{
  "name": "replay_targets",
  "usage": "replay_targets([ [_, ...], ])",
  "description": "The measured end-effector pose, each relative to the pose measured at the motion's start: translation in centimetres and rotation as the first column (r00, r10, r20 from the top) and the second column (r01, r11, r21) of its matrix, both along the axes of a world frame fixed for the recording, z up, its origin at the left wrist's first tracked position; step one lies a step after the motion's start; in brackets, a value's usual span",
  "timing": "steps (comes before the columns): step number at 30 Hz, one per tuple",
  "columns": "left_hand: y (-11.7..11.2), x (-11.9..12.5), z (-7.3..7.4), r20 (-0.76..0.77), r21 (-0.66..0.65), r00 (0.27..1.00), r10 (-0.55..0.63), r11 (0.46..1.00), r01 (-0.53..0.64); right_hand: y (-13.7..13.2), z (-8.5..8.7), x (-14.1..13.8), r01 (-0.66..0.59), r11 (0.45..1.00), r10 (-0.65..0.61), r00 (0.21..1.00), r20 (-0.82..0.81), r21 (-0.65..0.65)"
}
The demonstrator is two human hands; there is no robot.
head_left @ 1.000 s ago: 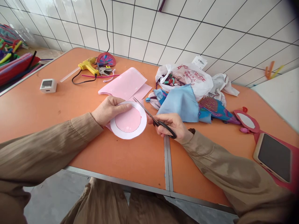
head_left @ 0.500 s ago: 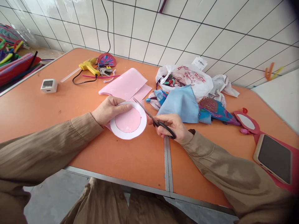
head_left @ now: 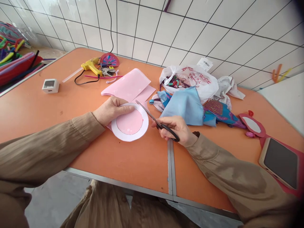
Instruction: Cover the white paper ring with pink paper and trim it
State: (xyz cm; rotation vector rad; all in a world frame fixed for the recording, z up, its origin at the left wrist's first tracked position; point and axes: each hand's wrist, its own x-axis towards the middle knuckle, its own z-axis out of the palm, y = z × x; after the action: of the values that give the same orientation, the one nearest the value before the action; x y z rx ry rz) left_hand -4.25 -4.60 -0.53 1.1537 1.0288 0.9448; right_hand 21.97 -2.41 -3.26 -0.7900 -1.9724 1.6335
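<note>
My left hand [head_left: 113,110] is closed on a white paper ring [head_left: 114,131], thumb lying across its upper left. Pink floral fabric [head_left: 129,122] shows through the ring's round opening, and a bit of it sticks out behind at the lower left. In my right hand [head_left: 175,129] is a pair of black-handled scissors [head_left: 168,129], fingers wrapped round the handles. The blades point up and to the left, passing close by the ring's right edge; whether they touch it I cannot tell. Just beyond my left hand lies a folded pink fabric piece [head_left: 129,83].
At the back left are a yellow glue gun [head_left: 91,67], keys [head_left: 108,72] and a small white box [head_left: 50,85]. Blue cloth [head_left: 184,106] lies before a plastic bag [head_left: 204,80] of trinkets. A phone [head_left: 280,163] rests at the right, below a red-rimmed oval [head_left: 253,123].
The view has shifted slightly. Both hands, the ring and the scissors keep nearly the same positions, with the ring a touch further left.
</note>
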Motion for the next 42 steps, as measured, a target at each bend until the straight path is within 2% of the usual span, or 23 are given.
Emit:
replay_targets([
  [7,0.01,-0.05,0.10,-0.017,-0.021,1.000,0.001,1.000,-0.002,0.07,-0.20,0.14,-0.020,1.000,0.020,1.000,0.007,-0.004],
  [16,0.29,-0.33,0.16,0.003,-0.046,0.999,-0.039,0.998,0.039,-0.29,0.40,-0.22,0.003,1.000,-0.002,0.999,0.041,-0.020],
  [21,0.28,-0.20,0.48,-0.001,-0.042,0.999,-0.040,0.998,0.040,-0.46,0.27,-0.40,0.059,0.998,-0.058,0.998,0.040,-0.025],
  [28,0.34,-0.14,0.69,0.034,-0.031,0.998,-0.053,0.998,0.054,-0.68,0.30,-0.61,0.073,0.997,-0.072,0.997,0.041,-0.028],
  [34,0.46,-0.44,0.65,0.013,-0.051,0.997,-0.076,0.996,0.077,-0.49,0.50,-0.36,0.018,0.999,-0.015,0.996,0.088,-0.034],
  [42,0.70,-0.74,0.48,-0.036,-0.064,0.991,-0.130,0.990,0.127,-0.45,0.44,-0.50,0.060,0.996,-0.057,0.997,0.049,-0.065],
])
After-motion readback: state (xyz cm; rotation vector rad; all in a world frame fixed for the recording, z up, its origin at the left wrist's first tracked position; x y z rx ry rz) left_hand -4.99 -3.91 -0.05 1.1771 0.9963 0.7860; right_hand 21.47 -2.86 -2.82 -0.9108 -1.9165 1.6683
